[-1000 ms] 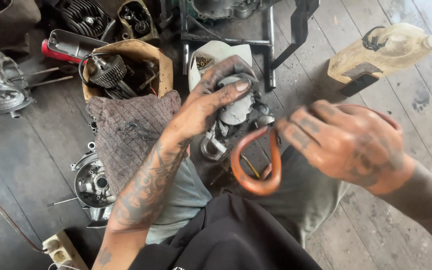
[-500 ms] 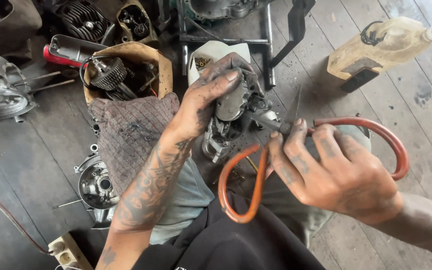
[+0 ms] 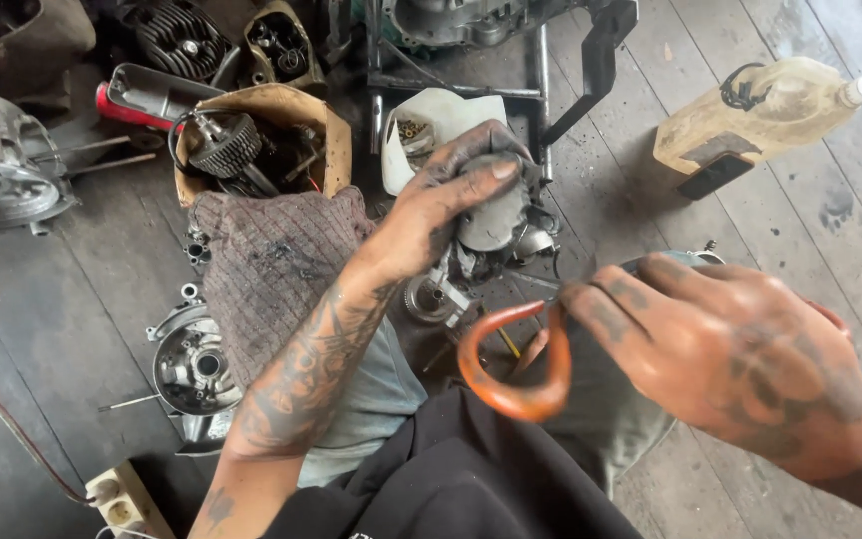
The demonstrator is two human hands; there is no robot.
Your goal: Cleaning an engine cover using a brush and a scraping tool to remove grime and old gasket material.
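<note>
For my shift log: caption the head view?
Left hand grips a grey engine part; right hand holds a looped orange hose.

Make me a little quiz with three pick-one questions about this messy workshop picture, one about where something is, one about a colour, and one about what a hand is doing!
1. Where does the plastic jug lie?
A. top right, on the floor boards
B. inside the cardboard box
C. on the person's lap

2. What colour is the bent hose?
A. blue
B. orange
C. white

3. What is the left hand doing?
A. resting flat on the floor
B. holding the cloth
C. gripping a metal engine part

Answers:
1 A: the plastic jug lies on its side on the bare wooden floor, far from the cardboard box.
2 B: the hose, pinched by the right hand, is orange.
3 C: the left hand closes over the grey engine part; the cloth lies untouched beside it.
</note>
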